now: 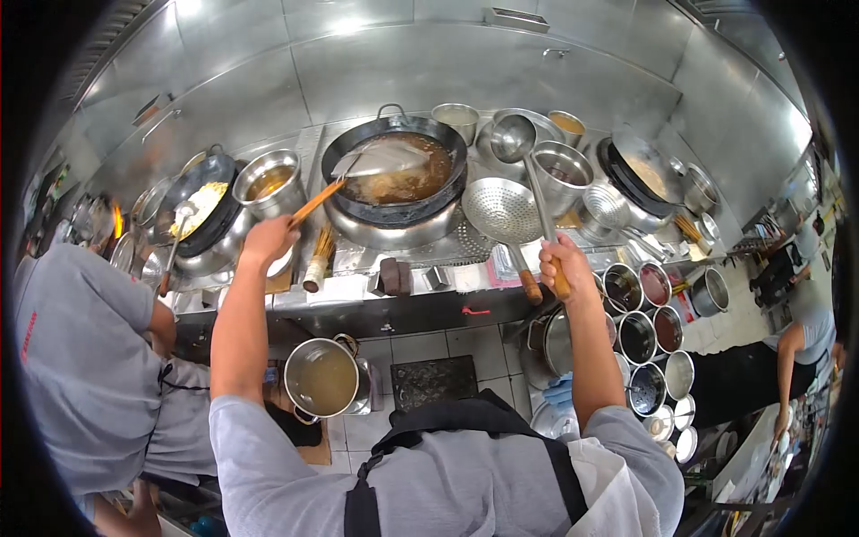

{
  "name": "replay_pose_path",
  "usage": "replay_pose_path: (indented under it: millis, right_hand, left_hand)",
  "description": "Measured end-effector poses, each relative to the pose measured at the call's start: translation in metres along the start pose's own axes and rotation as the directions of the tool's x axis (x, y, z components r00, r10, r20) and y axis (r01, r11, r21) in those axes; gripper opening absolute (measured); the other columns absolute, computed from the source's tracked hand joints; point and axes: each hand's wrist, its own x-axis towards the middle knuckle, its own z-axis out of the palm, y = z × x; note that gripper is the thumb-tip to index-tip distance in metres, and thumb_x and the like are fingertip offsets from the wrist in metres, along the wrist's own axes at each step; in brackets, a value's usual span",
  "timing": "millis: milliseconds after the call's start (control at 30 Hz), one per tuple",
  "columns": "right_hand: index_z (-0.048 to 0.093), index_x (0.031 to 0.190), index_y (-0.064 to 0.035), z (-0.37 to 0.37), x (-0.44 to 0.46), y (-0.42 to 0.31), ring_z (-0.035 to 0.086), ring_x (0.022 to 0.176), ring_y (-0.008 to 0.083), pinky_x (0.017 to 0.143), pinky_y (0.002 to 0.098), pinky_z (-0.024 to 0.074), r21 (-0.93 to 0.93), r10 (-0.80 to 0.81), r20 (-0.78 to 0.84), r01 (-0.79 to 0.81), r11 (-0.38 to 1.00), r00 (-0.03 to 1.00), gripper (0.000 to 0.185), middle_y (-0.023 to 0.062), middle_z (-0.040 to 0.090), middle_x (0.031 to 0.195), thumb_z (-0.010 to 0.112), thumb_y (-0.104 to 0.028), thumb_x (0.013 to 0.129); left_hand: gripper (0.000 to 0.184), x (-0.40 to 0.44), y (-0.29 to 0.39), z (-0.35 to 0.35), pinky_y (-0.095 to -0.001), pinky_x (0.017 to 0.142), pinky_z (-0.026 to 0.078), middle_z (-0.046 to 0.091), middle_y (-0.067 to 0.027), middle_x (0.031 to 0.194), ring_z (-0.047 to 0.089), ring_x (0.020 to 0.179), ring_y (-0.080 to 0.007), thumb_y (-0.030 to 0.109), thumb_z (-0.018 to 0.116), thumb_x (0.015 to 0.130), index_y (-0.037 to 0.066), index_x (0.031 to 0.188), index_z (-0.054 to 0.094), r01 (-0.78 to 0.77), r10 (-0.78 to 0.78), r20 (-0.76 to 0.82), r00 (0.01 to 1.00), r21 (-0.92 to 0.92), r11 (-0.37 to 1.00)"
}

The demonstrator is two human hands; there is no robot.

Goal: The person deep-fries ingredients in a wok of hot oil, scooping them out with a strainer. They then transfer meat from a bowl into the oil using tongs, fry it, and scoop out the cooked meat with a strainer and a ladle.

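Observation:
My left hand [271, 240] is closed round the wooden handle of a spatula [315, 202], which reaches over the large black wok [394, 213] at the centre. Its metal blade lies over the bubbling brown liquid in the wok. My right hand [565, 261] grips the wooden handle of a ladle [514, 139]; the ladle's bowl is up at the back, over a metal basin right of the wok. Between the wok and the ladle's shaft rests a perforated strainer [501, 210], its wooden handle pointing toward the front edge.
Pots of liquid [268, 184] stand by the wok. A co-worker [85, 358] stands at the left by another wok holding yellow food. Several sauce pots [637, 338] are at the lower right, with people beyond. A pot [321, 378] sits low in front.

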Motion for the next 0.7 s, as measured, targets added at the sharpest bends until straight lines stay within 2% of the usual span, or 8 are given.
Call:
replay_pose_path:
  millis: [67, 100, 200, 400, 433, 533, 567, 700]
  right_hand:
    - [0.041, 0.114, -0.0076, 0.027, 0.015, 0.002, 0.045, 0.046, 0.0113, 0.036, 0.0270, 0.0359, -0.072, 0.022, 0.010, -0.021, 0.997, 1.000, 0.033, 0.0030, 0.049, 0.069, 0.059, -0.008, 0.086]
    - [0.041, 0.114, -0.0078, 0.037, 0.030, 0.007, 0.045, 0.046, 0.0113, 0.036, 0.0272, 0.0362, -0.140, 0.030, 0.023, -0.026, 0.990, 0.999, 0.034, 0.0026, 0.049, 0.069, 0.059, -0.008, 0.086]
    - [0.040, 0.118, -0.0090, 0.094, 0.048, 0.027, 0.047, 0.047, 0.0112, 0.037, 0.0275, 0.0369, -0.228, 0.041, 0.047, -0.029, 0.973, 0.998, 0.041, 0.0014, 0.049, 0.069, 0.062, -0.010, 0.084]
    - [0.036, 0.124, -0.0084, 0.137, 0.061, 0.080, 0.048, 0.047, 0.0115, 0.036, 0.0283, 0.0375, -0.312, -0.057, 0.042, 0.068, 0.948, 0.997, 0.048, 0.0026, 0.048, 0.068, 0.061, -0.010, 0.083]
    - [0.036, 0.126, -0.0082, 0.125, 0.050, 0.077, 0.048, 0.047, 0.0116, 0.036, 0.0283, 0.0374, -0.286, -0.051, 0.057, 0.065, 0.956, 0.997, 0.049, 0.0029, 0.048, 0.068, 0.061, -0.010, 0.084]
    - [0.034, 0.131, -0.0084, 0.079, 0.024, 0.073, 0.047, 0.046, 0.0116, 0.036, 0.0278, 0.0366, -0.290, -0.042, 0.067, 0.060, 0.955, 0.997, 0.052, 0.0033, 0.048, 0.068, 0.058, -0.010, 0.085]
    - [0.033, 0.131, -0.0089, 0.066, 0.011, 0.067, 0.046, 0.046, 0.0114, 0.036, 0.0278, 0.0364, -0.340, -0.032, 0.041, 0.044, 0.939, 0.999, 0.053, 0.0031, 0.048, 0.068, 0.058, -0.010, 0.085]
    - [0.030, 0.135, -0.0112, 0.007, -0.028, 0.053, 0.043, 0.044, 0.0107, 0.036, 0.0278, 0.0360, -0.515, -0.031, -0.005, 0.024, 0.857, 1.000, 0.056, 0.0023, 0.047, 0.069, 0.058, -0.009, 0.086]
  left_hand:
    - [0.033, 0.022, -0.006, -0.007, -0.0453, 0.074, 0.052, 0.067, -0.0204, 0.089, 0.066, 0.078, -0.0341, 0.030, 0.057, 0.089, 0.006, 0.111, 0.062, -0.035, 0.037, 0.034, 0.999, -0.063, 0.997]
    - [0.031, 0.010, 0.025, -0.046, -0.0400, 0.061, 0.053, 0.065, -0.0152, 0.079, 0.065, 0.063, -0.0264, 0.030, 0.056, 0.091, 0.005, 0.110, 0.062, 0.211, -0.158, 0.250, 0.955, -0.201, 0.957]
    - [0.034, 0.017, 0.033, -0.051, -0.0302, 0.041, 0.045, 0.052, -0.0066, 0.065, 0.050, 0.045, -0.0147, 0.030, 0.056, 0.093, 0.003, 0.115, 0.058, 0.336, -0.225, 0.304, 0.926, -0.390, 0.858]
    - [0.036, 0.001, 0.037, -0.039, -0.0295, 0.041, 0.046, 0.051, -0.0047, 0.066, 0.052, 0.047, -0.0132, 0.030, 0.054, 0.094, 0.005, 0.120, 0.057, 0.338, -0.224, 0.288, 0.931, -0.449, 0.827]
    - [0.038, -0.005, 0.041, -0.033, -0.0370, 0.049, 0.050, 0.060, -0.0119, 0.071, 0.060, 0.054, -0.0224, 0.031, 0.055, 0.093, 0.005, 0.120, 0.058, 0.319, -0.217, 0.265, 0.940, -0.446, 0.836]
    - [0.034, -0.008, 0.026, 0.026, -0.0470, 0.066, 0.053, 0.066, -0.0183, 0.083, 0.067, 0.073, -0.0353, 0.031, 0.057, 0.091, 0.004, 0.111, 0.062, -0.045, 0.027, -0.116, 0.993, -0.151, 0.987]
    - [0.033, -0.015, 0.036, 0.028, -0.0508, 0.077, 0.050, 0.066, -0.0237, 0.092, 0.064, 0.087, -0.0418, 0.031, 0.057, 0.090, 0.005, 0.111, 0.059, 0.014, -0.021, -0.038, 0.999, -0.189, 0.982]
    - [0.036, -0.026, 0.049, 0.048, -0.0498, 0.073, 0.052, 0.065, -0.0245, 0.092, 0.065, 0.085, -0.0410, 0.033, 0.055, 0.091, 0.006, 0.115, 0.049, 0.041, -0.041, 0.006, 0.999, 0.023, 0.999]
